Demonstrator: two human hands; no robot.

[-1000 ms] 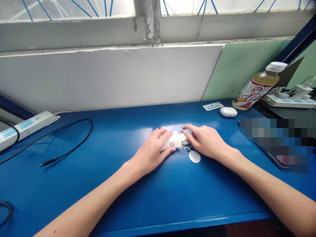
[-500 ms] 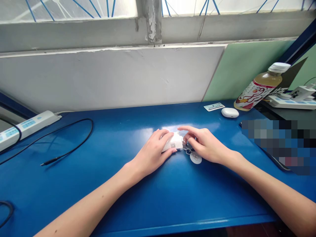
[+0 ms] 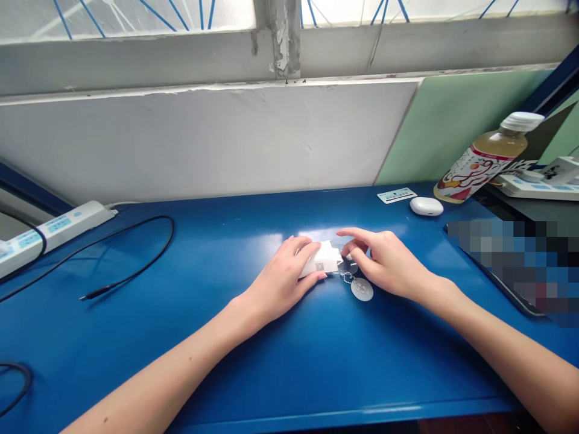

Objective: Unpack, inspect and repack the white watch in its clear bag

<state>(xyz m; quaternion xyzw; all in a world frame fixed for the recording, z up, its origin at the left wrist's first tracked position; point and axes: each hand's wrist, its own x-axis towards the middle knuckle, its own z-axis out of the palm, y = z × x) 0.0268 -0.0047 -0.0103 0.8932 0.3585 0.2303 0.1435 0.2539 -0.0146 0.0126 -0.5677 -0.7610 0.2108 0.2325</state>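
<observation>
My left hand [image 3: 284,268] is closed around a small white box [image 3: 322,258] with a printed code on it, pressing it against the blue table. At the box's right end, a white flap sticks out. Just beyond that end is my right hand [image 3: 384,259], its index finger stretched out and the thumb and other fingers curled together. What those fingertips hold is mostly hidden; something clear shows beneath them. A ball chain [image 3: 346,277] with a round, pale, patterned tag [image 3: 362,289] lies below the right fingertips.
White power strips stand at the left [image 3: 58,229] and far right. A black cable [image 3: 136,276] loops across the left side. At the back right are a card [image 3: 397,195], a white earbud case [image 3: 426,206] and a drink bottle [image 3: 479,160]. A blurred-out dark device lies at the right.
My right hand has drawn slightly right, away from the box. The box's white end flap now shows more plainly. My left hand keeps its hold, and the view has shifted a little.
</observation>
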